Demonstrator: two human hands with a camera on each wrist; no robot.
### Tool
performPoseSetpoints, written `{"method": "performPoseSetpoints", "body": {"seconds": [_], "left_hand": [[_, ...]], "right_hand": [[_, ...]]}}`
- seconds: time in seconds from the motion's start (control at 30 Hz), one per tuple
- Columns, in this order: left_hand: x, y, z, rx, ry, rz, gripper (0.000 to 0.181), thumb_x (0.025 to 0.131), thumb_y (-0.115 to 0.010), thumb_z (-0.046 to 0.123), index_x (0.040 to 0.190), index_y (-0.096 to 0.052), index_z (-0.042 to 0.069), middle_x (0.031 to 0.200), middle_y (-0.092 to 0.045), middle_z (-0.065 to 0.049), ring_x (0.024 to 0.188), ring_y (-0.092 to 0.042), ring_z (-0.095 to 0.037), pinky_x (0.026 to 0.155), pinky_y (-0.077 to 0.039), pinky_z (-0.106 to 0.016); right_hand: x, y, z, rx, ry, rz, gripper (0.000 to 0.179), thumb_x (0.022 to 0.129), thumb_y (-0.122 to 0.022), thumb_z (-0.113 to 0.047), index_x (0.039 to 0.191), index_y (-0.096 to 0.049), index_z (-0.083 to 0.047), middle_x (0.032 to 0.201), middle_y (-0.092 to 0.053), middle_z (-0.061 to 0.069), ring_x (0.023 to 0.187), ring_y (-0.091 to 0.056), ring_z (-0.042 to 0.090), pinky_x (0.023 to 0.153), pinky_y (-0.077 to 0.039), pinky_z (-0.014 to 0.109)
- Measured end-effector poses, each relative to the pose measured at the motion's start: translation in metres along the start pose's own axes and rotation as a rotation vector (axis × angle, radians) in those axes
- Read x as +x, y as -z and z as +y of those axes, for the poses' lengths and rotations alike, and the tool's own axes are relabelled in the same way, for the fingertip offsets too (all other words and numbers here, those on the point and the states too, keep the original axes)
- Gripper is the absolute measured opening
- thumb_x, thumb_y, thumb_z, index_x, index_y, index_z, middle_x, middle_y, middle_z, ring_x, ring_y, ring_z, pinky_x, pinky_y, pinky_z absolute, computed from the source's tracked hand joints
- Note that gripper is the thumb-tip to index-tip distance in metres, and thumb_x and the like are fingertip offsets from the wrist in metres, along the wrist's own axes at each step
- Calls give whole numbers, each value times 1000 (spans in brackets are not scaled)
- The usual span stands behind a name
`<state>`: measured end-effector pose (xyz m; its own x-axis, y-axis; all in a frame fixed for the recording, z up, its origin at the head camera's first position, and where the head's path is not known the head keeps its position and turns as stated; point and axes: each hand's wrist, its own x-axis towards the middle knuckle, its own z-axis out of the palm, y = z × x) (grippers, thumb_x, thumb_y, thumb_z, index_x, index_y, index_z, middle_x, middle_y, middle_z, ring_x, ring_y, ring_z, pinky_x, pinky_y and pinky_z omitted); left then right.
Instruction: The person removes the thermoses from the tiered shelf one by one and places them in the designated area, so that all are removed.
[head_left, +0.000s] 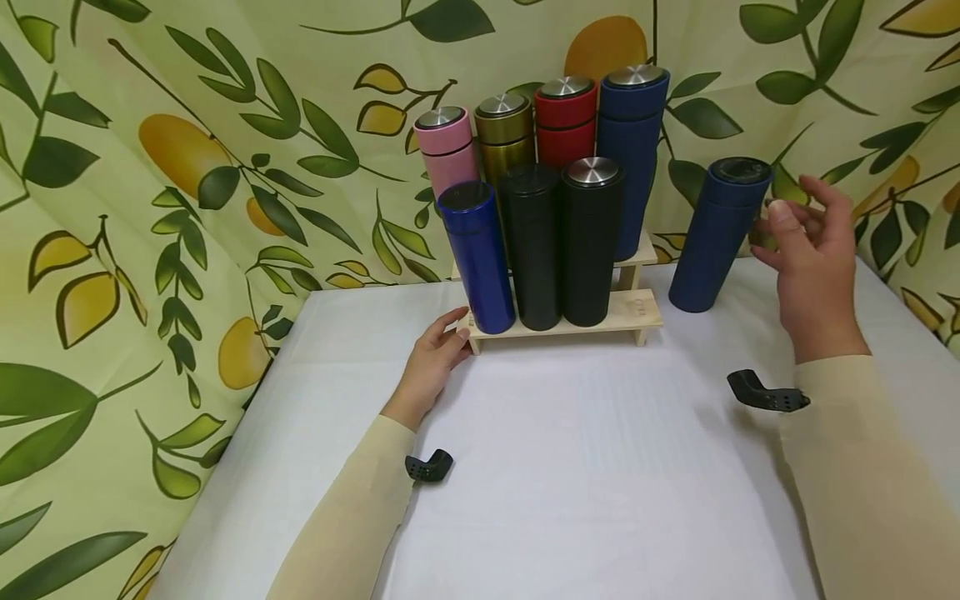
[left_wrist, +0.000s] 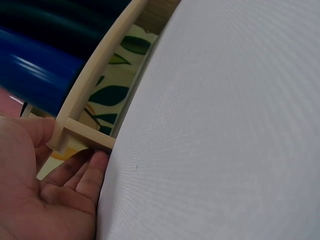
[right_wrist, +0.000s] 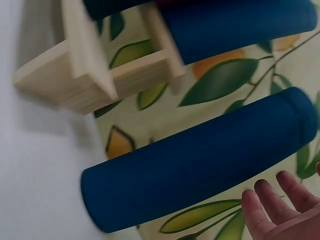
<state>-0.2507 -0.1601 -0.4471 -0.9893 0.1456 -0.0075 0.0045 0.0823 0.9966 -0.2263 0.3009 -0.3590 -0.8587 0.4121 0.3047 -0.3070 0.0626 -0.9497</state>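
Observation:
My left hand (head_left: pixel 437 360) grips the left end of the light wooden stepped rack (head_left: pixel 637 310); in the left wrist view the thumb lies at the board's corner and the fingers (left_wrist: pixel 92 177) are curled by its leg. On the lower step stand a glossy blue flask (head_left: pixel 480 262) and two black flasks (head_left: pixel 536 258). Behind them rise pink (head_left: pixel 450 162), gold (head_left: pixel 507 146), red (head_left: pixel 566 129) and tall dark-blue (head_left: pixel 632 167) flasks. A separate dark-blue flask (head_left: pixel 716 242) stands on the table right of the rack. Beside its upper part is my right hand (head_left: pixel 817 258), fingers spread and apart from it in the right wrist view.
White cloth (head_left: pixel 585 483) covers the table, reaching in front of the rack and to both sides. A leaf-and-fruit patterned curtain (head_left: pixel 300 150) hangs close behind the flasks and along the left side. Each sleeve carries a small black wrist camera (head_left: pixel 429 466).

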Motion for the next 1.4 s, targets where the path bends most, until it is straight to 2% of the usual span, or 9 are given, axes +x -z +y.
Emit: {"method": "performPoseSetpoints", "body": {"seconds": [0.1,0.23,0.4,0.5,0.67,0.9,1.17,1.27,1.4], "left_hand": [[0,0,-1,-4,-1,-1,47,114,-63,16,160,-56,16,144,-64,-21,120,-68,-31,104,-56,-36],[0,1,-1,1,1,-2,48,114,-63,17,161,-55,16,145,-64,-21,120,-68,-31,104,-56,-36],[-1,0,0,7,1,-1,47,114,-62,17,160,-56,16,145,-64,-20,121,-67,-30,104,-56,-35],[-1,0,1,2,0,-3,47,114,-62,16,160,-56,16,145,-64,-20,121,-67,-30,104,-56,-35],[0,0,0,2,-5,-7,47,114,-62,15,161,-55,15,146,-63,-20,124,-66,-32,105,-55,-38],[0,0,0,-17,-11,-15,47,114,-62,15,160,-55,15,148,-62,-20,128,-65,-32,107,-54,-38],[1,0,0,-12,-12,-15,47,114,-61,15,161,-55,15,148,-61,-21,129,-65,-33,108,-54,-40],[0,0,0,-11,-13,-12,47,114,-61,14,161,-55,14,148,-61,-21,129,-65,-34,108,-54,-40],[0,1,-1,-11,-13,-13,47,114,-61,14,160,-55,15,148,-62,-21,127,-65,-33,108,-54,-40]], "right_hand": [[-3,0,-9,155,45,18,53,114,-62,-34,162,-43,-26,146,-52,6,131,-58,22,115,-45,34],[-7,-4,-22,294,132,26,51,111,-66,-33,158,-50,-20,144,-55,14,126,-62,28,109,-50,35],[-10,-13,-33,498,163,-34,58,105,-72,-33,154,-50,-13,144,-57,21,123,-64,35,103,-55,36],[-13,-19,-35,573,140,-91,63,102,-75,-35,155,-48,-12,146,-57,22,125,-63,37,104,-55,40],[-19,-32,-33,594,129,-187,68,102,-76,-36,158,-46,-10,146,-56,24,126,-61,39,101,-56,40],[-29,-56,-21,531,88,-314,71,106,-73,-39,162,-41,-9,149,-53,24,129,-57,37,99,-53,38],[-36,-79,-3,287,11,-422,55,114,-58,-37,163,-40,-16,149,-52,17,135,-55,34,110,-49,42],[-38,-87,6,183,-9,-460,56,115,-57,-31,165,-39,-17,152,-49,16,139,-51,35,114,-48,43],[-43,-96,15,12,-32,-494,66,113,-63,-31,171,-31,-19,159,-42,15,144,-44,33,118,-44,43]]}}
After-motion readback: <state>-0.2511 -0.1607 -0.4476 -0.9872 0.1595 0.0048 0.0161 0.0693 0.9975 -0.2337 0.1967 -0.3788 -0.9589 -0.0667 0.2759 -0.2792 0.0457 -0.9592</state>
